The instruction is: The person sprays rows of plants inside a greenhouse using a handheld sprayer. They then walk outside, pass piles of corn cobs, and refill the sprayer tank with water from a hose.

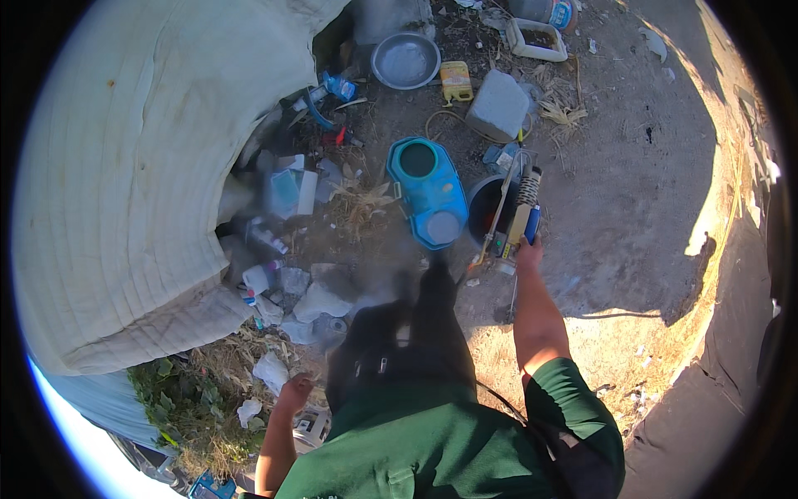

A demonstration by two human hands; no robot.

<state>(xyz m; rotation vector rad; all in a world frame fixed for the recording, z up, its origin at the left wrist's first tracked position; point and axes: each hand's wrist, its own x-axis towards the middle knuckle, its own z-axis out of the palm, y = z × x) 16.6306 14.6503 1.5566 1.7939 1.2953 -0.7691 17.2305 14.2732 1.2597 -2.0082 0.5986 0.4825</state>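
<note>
My right hand grips the blue handle of a handheld fogging machine, held out to the right. Its barrel has a coiled or slotted metal guard and points away from me. A thin metal pipe runs alongside the body. Beneath it, partly covered, is a dark round bucket. Straight ahead of my feet stands a blue plastic tank with a round dark opening. Low at my left side, my left hand has its fingers curled; nothing shows in it.
Pale sheeting hangs over the left side. Litter, including a white jug, lies along its edge. Farther ahead are a metal basin, a yellow canister, a pale block and a white trough. Haze blurs the ground near my feet.
</note>
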